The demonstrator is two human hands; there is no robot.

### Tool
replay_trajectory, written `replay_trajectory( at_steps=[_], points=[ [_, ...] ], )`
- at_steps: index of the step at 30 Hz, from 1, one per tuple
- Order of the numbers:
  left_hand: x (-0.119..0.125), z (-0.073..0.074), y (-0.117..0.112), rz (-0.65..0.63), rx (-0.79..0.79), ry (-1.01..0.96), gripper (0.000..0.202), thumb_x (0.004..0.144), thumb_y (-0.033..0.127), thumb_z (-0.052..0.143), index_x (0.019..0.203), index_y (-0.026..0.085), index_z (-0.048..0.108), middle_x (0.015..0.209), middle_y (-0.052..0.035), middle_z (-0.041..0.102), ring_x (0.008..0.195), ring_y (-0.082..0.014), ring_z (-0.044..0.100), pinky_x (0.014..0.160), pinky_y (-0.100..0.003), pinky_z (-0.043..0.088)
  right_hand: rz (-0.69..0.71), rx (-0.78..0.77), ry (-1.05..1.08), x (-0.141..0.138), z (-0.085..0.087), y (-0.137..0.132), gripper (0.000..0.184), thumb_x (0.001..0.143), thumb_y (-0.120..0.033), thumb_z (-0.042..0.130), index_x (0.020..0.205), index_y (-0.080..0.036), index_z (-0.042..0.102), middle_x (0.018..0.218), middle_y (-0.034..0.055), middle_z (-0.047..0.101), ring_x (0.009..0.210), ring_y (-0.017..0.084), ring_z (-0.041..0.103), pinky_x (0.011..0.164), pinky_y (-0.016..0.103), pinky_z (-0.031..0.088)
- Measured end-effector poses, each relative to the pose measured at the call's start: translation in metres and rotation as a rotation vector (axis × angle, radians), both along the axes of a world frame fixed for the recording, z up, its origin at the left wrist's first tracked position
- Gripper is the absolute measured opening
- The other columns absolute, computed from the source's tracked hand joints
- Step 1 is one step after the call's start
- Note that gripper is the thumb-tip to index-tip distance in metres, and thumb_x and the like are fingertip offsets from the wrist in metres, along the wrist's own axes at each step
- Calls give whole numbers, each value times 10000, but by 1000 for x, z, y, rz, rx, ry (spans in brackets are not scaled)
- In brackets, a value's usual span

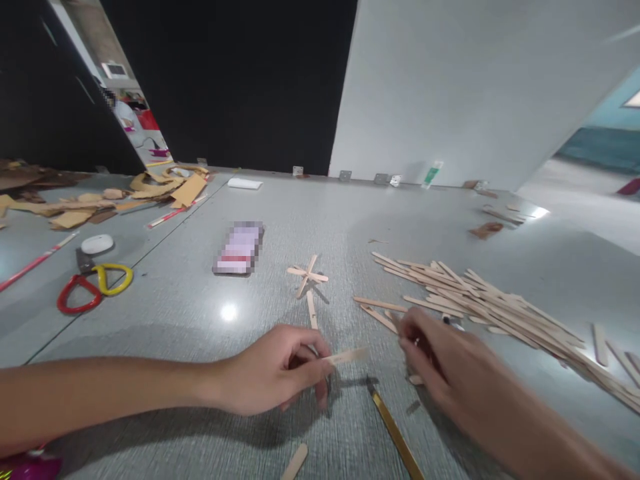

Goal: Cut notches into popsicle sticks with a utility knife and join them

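Observation:
My left hand (273,370) is closed in a pinch on a short piece of wooden craft stick (346,357), held just above the grey table. My right hand (440,363) is blurred by motion beside it, fingers curled near the edge of a heap of craft sticks (500,303); what it holds, if anything, I cannot make out. A small star of crossed sticks (307,273) lies beyond my hands, with a single stick (312,310) below it. A yellow utility knife (395,433) lies between my hands, near the front.
A phone (239,249) lies at centre left. Red-and-yellow scissors (93,287) and a white oval object (97,244) sit at left. Cardboard scraps (150,190) cover the far left. A stick piece (295,462) lies at the front edge. A white wall panel stands behind.

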State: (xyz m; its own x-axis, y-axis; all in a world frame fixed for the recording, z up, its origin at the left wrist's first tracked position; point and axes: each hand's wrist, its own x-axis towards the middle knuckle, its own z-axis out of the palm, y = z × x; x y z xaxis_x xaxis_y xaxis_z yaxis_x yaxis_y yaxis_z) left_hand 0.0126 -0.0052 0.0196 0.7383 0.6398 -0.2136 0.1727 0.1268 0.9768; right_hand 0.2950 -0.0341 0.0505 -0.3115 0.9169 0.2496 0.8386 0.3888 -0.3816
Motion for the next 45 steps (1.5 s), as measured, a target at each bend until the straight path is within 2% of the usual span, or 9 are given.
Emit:
replay_trajectory(
  at_steps=[4, 7, 11, 16, 21, 24, 29, 38, 45],
  points=[
    [0, 4, 1, -17, -12, 14, 325, 1079, 449, 567, 941, 156, 594, 835, -40, 743, 460, -38, 441, 449, -159, 357, 0, -128, 395, -22, 15, -5, 162, 1069, -331, 586, 927, -258, 559, 688, -24, 657, 552, 152, 654, 508, 249, 537],
    [0, 8, 2, -56, -39, 24, 325, 1073, 446, 571, 938, 154, 618, 786, -28, 723, 442, -41, 432, 429, -160, 341, 71, -128, 538, -32, 9, -17, 148, 1073, -336, 597, 960, -247, 634, 848, 44, 748, 685, 181, 750, 601, 266, 627],
    [-2, 13, 2, -115, -112, 96, 337, 1065, 425, 570, 876, 152, 633, 744, -13, 700, 424, -42, 453, 412, -157, 345, 135, -93, 407, -37, -10, -29, 65, 1057, -247, 611, 1045, -285, 663, 937, 20, 786, 855, 194, 790, 754, 300, 633],
    [-3, 15, 1, -116, -218, 147, 278, 1060, 378, 563, 909, 157, 638, 709, 11, 682, 413, -50, 527, 387, -149, 348, 153, -81, 372, -42, -22, -36, 151, 1048, -168, 576, 1103, -298, 631, 901, -15, 823, 766, 169, 812, 622, 241, 617],
    [-1, 14, -3, -141, -318, 172, 301, 1031, 455, 602, 943, 167, 611, 684, 17, 670, 396, -72, 555, 336, -151, 375, 156, -111, 403, -47, -25, -40, 116, 1064, -188, 577, 1091, -294, 615, 901, -4, 834, 759, 172, 823, 559, 219, 597],
    [1, 15, -5, -122, -345, 190, 270, 1046, 406, 568, 927, 165, 595, 667, 15, 654, 395, -76, 558, 332, -145, 399, 189, -189, 404, -49, -28, -41, 110, 1083, -198, 561, 1102, -295, 609, 902, -5, 835, 756, 169, 816, 546, 218, 584],
    [1, 17, -5, -119, -339, 230, 219, 1056, 322, 521, 919, 162, 581, 636, 13, 636, 394, -84, 559, 326, -143, 398, 149, -157, 400, -52, -29, -39, 98, 1085, -213, 575, 1126, -292, 615, 910, 2, 829, 758, 173, 811, 548, 232, 576],
    [2, 18, -6, -108, -334, 221, 221, 1059, 284, 516, 882, 163, 568, 643, 18, 631, 397, -76, 562, 332, -135, 412, 246, -89, 353, -47, -32, -37, 138, 1100, -170, 542, 1117, -301, 582, 967, -10, 778, 782, 145, 763, 674, 234, 586],
    [3, 19, -7, -81, -327, 204, 210, 1047, 266, 531, 872, 161, 580, 625, 22, 628, 403, -78, 565, 343, -139, 424, 269, -177, 325, -49, -27, -37, 196, 1093, -110, 509, 1094, -276, 613, 928, -15, 724, 747, 135, 701, 703, 257, 558]
  ],
)
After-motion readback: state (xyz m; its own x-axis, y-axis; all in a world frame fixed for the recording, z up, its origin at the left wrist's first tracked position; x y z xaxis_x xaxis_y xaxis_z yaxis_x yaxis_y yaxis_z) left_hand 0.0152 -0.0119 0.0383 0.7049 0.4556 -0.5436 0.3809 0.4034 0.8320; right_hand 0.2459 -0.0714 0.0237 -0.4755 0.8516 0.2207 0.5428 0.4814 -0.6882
